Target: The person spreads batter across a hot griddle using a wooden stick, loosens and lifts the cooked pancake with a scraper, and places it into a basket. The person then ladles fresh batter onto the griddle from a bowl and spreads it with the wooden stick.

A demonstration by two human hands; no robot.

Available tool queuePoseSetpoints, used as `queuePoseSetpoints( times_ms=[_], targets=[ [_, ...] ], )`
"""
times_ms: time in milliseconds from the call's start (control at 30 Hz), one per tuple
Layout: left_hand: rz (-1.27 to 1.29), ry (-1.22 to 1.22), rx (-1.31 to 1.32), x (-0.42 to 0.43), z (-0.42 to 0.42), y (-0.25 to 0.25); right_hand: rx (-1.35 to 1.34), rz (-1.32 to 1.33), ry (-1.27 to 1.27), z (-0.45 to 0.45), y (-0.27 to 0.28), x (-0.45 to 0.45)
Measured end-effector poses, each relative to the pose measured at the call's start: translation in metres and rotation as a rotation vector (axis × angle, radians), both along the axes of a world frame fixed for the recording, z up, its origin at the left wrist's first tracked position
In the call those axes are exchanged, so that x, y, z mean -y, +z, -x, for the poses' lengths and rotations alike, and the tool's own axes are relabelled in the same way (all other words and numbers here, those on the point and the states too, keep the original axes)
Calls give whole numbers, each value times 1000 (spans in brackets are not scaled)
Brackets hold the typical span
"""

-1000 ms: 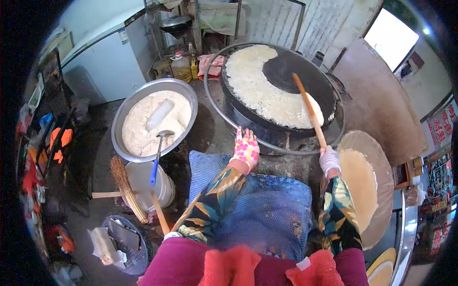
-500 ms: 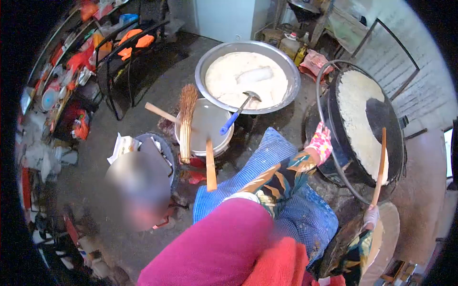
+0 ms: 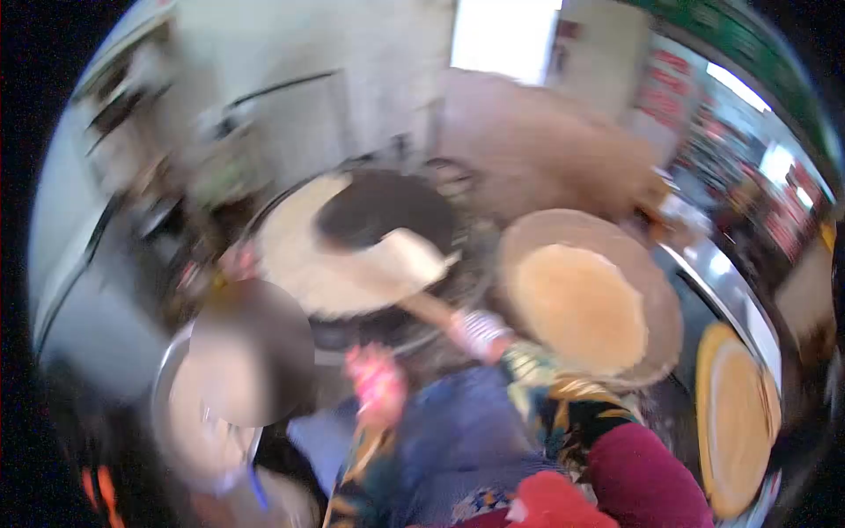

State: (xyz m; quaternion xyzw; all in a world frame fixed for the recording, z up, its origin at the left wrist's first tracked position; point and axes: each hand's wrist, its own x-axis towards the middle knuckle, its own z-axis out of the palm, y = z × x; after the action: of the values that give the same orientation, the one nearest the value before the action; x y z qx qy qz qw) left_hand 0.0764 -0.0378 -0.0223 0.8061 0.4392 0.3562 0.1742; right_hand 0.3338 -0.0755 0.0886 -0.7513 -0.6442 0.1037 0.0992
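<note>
My right hand [image 3: 481, 335], in a whitish glove, is closed around the handle of a wooden spreader [image 3: 429, 308]. The tool reaches over the round black griddle [image 3: 387, 207], where pale batter [image 3: 304, 255] covers a crescent at the left and front. My left hand [image 3: 377, 383], in a pink patterned glove, is beside the griddle's front rim; motion smears its fingers. To the right of the griddle lies a thin tan flatbread [image 3: 576, 308] on a round brown tray [image 3: 656, 326].
A metal basin [image 3: 165, 396] of pale batter stands at the lower left, partly blurred over. A blue cloth [image 3: 462, 414] covers my lap. Another round flatbread [image 3: 735, 422] is at the lower right. A brown board [image 3: 537, 141] stands behind the tray.
The view has swung to the right. The spreader has moved, and its broad end now shows over the griddle. My right hand still holds it; my left hand stays near the front rim.
</note>
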Motion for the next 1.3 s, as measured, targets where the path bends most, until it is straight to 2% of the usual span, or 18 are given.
queuePoseSetpoints(
  times_ms=[67,100,167,233,367,433,500,533,567,600,700,767,833,967,1033,1167,1200,1300],
  targets=[
    [-359,101,-765,32,-1,96,-168,-2,-24,-7,-13,12],
    [-69,-1,-802,24,6,98,-93,-53,-170,-15,-1,6],
    [-149,108,-813,8,17,61,-69,-65,-226,-34,-3,-18],
    [-177,99,-831,10,21,65,-102,-65,-272,-12,29,-20],
    [-115,162,-837,9,26,73,3,-9,-9,7,20,-10],
    [-71,145,-818,10,25,83,14,18,-191,-5,32,-7],
    [-120,149,-767,2,44,73,-34,-117,-304,-29,-8,-37],
    [-78,116,-739,7,48,88,-28,124,-176,-43,-29,-65],
    [-150,165,-753,-2,57,67,-105,-30,-248,-19,9,-44],
    [-52,183,-790,-2,54,78,-140,-31,-190,-7,17,-31],
    [-26,252,-809,-8,61,77,-22,2,-4,5,6,-11],
    [-3,267,-818,-11,64,80,23,100,-187,-12,5,-17],
    [16,288,-833,-14,73,80,4,-13,-232,-33,0,-34],
    [72,310,-856,-20,80,87,-12,-23,-139,-8,25,-26],
    [90,355,-811,-20,85,85,92,106,-33,1,17,-15],
    [-74,359,-856,-43,120,71,-153,42,-273,-22,23,-24],
    [-4,355,-863,-44,120,77,-137,17,-130,-23,32,-22],
    [74,312,-703,-35,104,97,-153,-149,-122,16,63,3]
  ],
)
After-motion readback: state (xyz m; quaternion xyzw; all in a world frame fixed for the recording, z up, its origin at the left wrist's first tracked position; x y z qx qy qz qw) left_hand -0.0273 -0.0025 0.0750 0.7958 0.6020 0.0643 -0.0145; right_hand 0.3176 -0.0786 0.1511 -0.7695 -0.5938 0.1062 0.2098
